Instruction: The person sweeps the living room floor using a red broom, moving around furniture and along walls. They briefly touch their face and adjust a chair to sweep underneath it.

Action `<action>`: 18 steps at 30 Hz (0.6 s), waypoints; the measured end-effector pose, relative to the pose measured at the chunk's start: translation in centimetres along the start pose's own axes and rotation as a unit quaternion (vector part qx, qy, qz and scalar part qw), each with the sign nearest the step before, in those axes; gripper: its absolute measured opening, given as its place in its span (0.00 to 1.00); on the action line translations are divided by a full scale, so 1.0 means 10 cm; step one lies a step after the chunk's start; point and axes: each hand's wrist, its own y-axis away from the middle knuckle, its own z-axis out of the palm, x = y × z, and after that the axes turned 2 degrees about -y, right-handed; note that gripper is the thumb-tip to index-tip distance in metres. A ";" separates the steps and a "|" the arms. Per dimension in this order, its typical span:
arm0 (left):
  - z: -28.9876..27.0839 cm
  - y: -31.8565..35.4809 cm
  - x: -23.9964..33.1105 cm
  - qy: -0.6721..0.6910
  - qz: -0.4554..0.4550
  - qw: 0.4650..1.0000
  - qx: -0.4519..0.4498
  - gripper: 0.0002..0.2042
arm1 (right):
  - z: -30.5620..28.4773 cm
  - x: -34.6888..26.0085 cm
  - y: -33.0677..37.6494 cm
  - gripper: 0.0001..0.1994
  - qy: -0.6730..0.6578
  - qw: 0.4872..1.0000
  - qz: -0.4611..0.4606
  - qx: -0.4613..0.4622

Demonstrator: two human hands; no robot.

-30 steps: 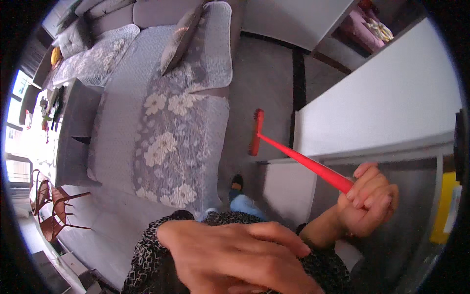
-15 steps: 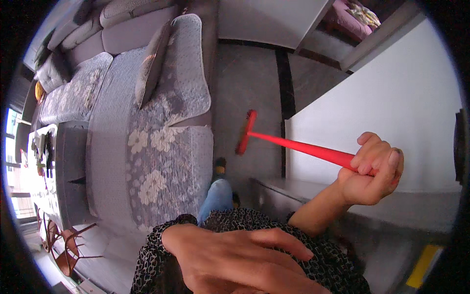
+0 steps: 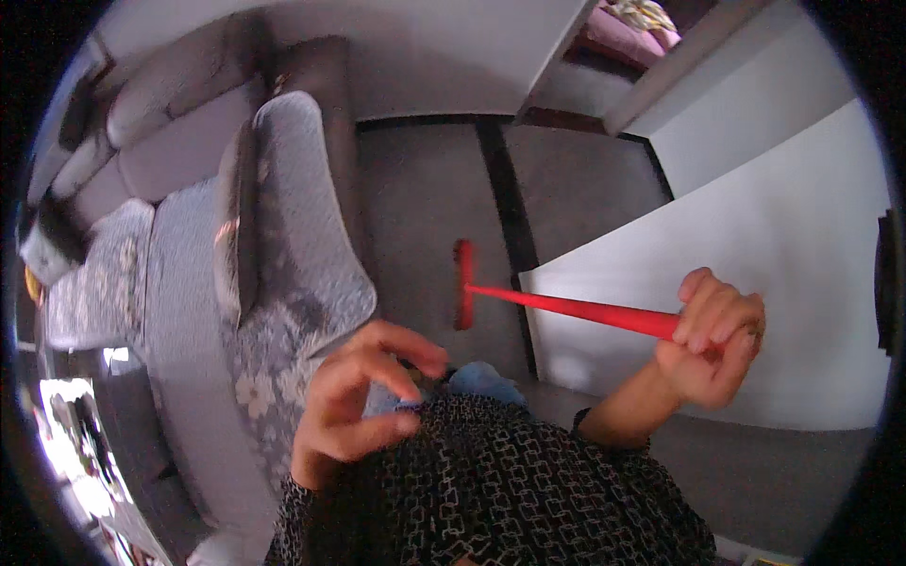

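My right hand point(image 3: 713, 335) is wrapped round the top of a long red broom handle, held out to the right of my body. From my fist the broom point(image 3: 576, 307) slants down and to the left. Its narrow red head, with a dark edge along it, is at the grey floor; whether it touches cannot be told. My left hand point(image 3: 354, 410) is raised before my body on the left, holding nothing, its fingers bent and apart with a gap between thumb and fingertips. Part of the sofa cover lies behind it.
A grey sofa point(image 3: 189, 137) with a flowered quilted cover point(image 3: 311, 208) and a cushion point(image 3: 238, 231) runs along the left. White wall point(image 3: 755, 255) stands close on the right. A dark stripe point(image 3: 505, 184) crosses the floor, and a doorway to a pink bed point(image 3: 623, 38) opens at the far right.
My left hand has swung up and left from across my body. The broom head appears slightly lower and farther left, still in my right hand's grip. The sofa and doorway have shifted in view.
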 end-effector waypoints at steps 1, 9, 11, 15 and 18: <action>-0.06 -0.10 -0.17 -0.019 -0.055 0.998 0.039 0.07 | 0.02 0.12 -0.07 0.11 -0.005 1.000 -0.007 -0.012; -0.58 -0.70 -1.67 -0.240 -0.222 0.945 0.024 0.05 | -0.16 1.40 -0.54 0.14 -0.016 0.997 -0.023 0.075; -0.74 -0.87 -2.01 -0.271 -0.221 0.937 0.022 0.05 | -0.36 1.80 -0.63 0.13 -0.009 0.995 -0.038 0.090; -1.25 -1.20 -2.63 -0.280 -0.322 0.894 0.136 0.05 | -0.50 2.74 -1.02 0.14 -0.046 0.997 -0.018 0.067; -1.39 -1.80 -2.87 -0.295 -0.380 0.856 0.188 0.05 | -0.70 3.18 -1.36 0.15 -0.053 0.995 0.044 0.065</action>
